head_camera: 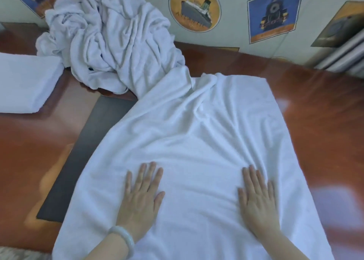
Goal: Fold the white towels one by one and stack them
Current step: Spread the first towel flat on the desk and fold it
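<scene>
— Towel (197, 131) spread across the worktop (325, 111): why are both palms on it?
— To smooth it before folding, I'd judge. The left hand (140, 198) and right hand (256, 200) lie flat, fingers straight, gripping nothing; creases run ahead of the fingertips.
— And the others?
— The unfolded heap (110, 42) lies far beyond the left hand. The folded stack (23, 82) sits well out to its left, leaving room to fold.

both hands, left (140, 197) and right (257, 198), lie flat, fingers straight.
</scene>
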### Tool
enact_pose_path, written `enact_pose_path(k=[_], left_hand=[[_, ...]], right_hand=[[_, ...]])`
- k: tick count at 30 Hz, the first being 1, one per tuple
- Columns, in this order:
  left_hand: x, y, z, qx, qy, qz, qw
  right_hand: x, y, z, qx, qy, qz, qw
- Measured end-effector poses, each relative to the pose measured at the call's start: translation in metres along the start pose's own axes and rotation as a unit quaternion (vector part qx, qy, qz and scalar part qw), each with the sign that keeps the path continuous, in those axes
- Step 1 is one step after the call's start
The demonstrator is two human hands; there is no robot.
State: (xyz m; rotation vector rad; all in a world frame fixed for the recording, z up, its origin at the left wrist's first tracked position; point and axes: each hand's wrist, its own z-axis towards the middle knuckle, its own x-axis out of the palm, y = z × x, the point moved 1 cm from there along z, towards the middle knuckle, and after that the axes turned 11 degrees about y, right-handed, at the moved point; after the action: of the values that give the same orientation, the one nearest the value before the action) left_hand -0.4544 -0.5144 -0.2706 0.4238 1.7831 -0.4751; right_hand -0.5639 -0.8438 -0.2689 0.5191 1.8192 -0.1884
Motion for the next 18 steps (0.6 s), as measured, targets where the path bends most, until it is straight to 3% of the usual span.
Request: enact_pose_path(k=[6,9,11,15,18], left_hand=[[-0.005,-0.063,-0.029,0.027,0.007,-0.010,1.000],[-0.026,-0.056,0.005,0.033,-0.061,-0.028,0.997],[-0.047,-0.045,0.043,0.030,-0.067,-0.021,0.997],[-0.063,-0.026,0.110,0.010,0.095,0.013,0.995],[-0.058,-0.010,0.126,-0.057,0.151,-0.005,0.987]], right_hand=[[-0.007,-0.047,-0.056,0.020,-0.043,0.012,0.999],[-0.029,-0.029,-0.025,-0.051,-0.110,-0.002,0.993],[-0.047,0.002,0.015,-0.107,-0.087,-0.011,0.990],[-0.056,0.034,0.093,-0.115,0.054,-0.035,0.991],[-0.054,0.013,0.112,-0.073,0.094,-0.048,0.992]])
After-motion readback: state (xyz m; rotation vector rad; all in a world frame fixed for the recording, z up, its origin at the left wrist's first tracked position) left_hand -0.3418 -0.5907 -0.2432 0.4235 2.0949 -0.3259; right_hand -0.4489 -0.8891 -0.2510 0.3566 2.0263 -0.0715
